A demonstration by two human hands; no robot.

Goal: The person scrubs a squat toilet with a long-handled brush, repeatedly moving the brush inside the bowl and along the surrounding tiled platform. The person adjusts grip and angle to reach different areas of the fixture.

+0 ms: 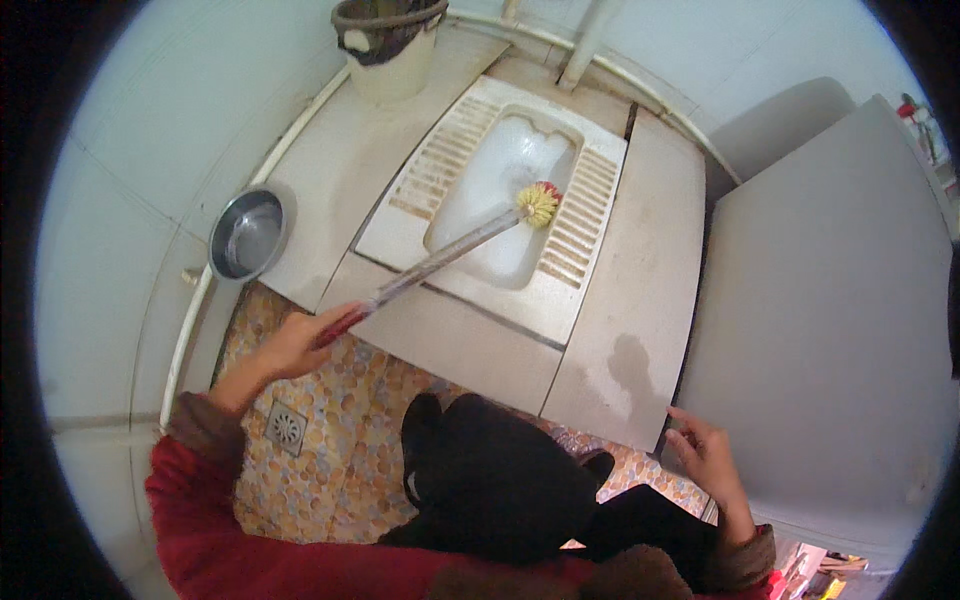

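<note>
Brush (440,260) runs slantwise across the head view, and I find it easy to follow from where I sit. Its red end is inside the left hand (300,342), whose fingers are closed around the grip; its yellow and red bristle head (538,203) is within the basin of the white squat toilet (440,160), near the right wall. I think the grip is at the far end so that the long handle can reach over the front edge, while the hand remains well apart from the basin.

The right hand (700,455) holds nothing that I can see. It is loosely open, with fingers a little bent, near the front corner of the pale raised platform (620,290) and beside the large grey panel (820,300). Whether a fingertip touches the platform, I cannot tell; perhaps this arm is out for balance.

At the left, the metal bowl (275,237) is at the platform's edge by the wall pipe, probably to be within easy reach. The lined bucket (395,75) stands in the far left part, where, I suppose, it does not obstruct the handle.
</note>
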